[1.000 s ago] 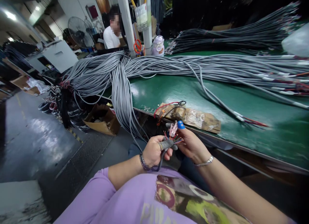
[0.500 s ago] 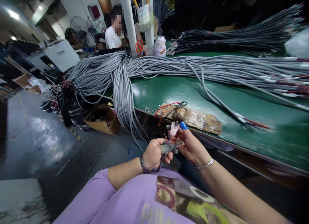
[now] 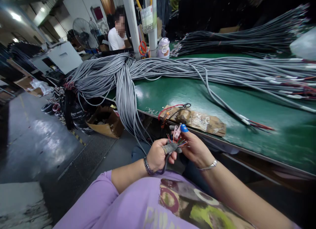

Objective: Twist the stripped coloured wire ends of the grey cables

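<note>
My left hand [image 3: 157, 156], with a grey cover on its thumb, is closed around the end of a grey cable [image 3: 166, 163]. Thin coloured wires [image 3: 182, 143] fan out from that end above the thumb. Close beside them, my right hand [image 3: 198, 150] is closed, its blue-covered thumb pressing on a small pale pink piece [image 3: 177, 132] whose kind I cannot make out. Some right fingers are hidden behind the wires. Both hands are in front of the bench edge, near a worn wooden board [image 3: 199, 121] with red and black leads.
Long grey cables [image 3: 172, 66] lie across the green bench [image 3: 158, 90], and a bunch hangs over its edge. Black cables [image 3: 234, 41] are piled behind. A cardboard box [image 3: 106, 123] is below at left. A person in white [image 3: 115, 38] sits beyond the post [image 3: 133, 21].
The coloured wires are spread wider above my left thumb. My right thumb and the pale pink piece have shifted slightly left, and the piece is turned differently.
</note>
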Motion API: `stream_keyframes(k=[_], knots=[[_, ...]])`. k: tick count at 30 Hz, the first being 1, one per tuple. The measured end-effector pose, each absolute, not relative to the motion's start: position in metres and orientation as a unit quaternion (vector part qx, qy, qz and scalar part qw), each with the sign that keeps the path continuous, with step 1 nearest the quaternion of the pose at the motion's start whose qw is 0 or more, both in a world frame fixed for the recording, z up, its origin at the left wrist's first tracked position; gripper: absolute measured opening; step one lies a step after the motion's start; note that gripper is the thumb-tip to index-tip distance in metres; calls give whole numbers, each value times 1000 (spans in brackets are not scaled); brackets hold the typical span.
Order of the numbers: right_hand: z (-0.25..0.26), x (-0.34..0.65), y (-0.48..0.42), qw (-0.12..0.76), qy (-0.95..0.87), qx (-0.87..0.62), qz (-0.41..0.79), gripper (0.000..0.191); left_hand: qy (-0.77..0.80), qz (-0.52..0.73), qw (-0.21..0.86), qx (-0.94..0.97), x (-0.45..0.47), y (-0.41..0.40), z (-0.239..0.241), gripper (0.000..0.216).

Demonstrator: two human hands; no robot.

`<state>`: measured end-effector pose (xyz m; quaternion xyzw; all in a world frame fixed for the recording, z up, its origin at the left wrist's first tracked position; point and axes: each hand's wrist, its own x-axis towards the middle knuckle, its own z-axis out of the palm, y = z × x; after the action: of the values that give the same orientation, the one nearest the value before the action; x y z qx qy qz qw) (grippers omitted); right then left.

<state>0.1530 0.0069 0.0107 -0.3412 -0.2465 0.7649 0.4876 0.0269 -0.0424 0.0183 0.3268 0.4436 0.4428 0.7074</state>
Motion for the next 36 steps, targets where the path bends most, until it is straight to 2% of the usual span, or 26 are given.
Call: stream_keyframes(k=[10,18,24,29,36], knots=[[9,152,6,499,-246,-348,754,34,448,430,707,338,28,-40,13,44],[13,154,3,472,-204,-325,794,41,443,446,702,334,24,-46,15,44],[11,155,4,471,-232,-346,777,26,461,467,682,322,24,-54,16,47],[7,154,3,482,-218,-342,777,32,462,490,677,297,28,-49,16,40],[7,155,4,474,-251,-320,781,34,457,483,690,285,33,-43,19,43]])
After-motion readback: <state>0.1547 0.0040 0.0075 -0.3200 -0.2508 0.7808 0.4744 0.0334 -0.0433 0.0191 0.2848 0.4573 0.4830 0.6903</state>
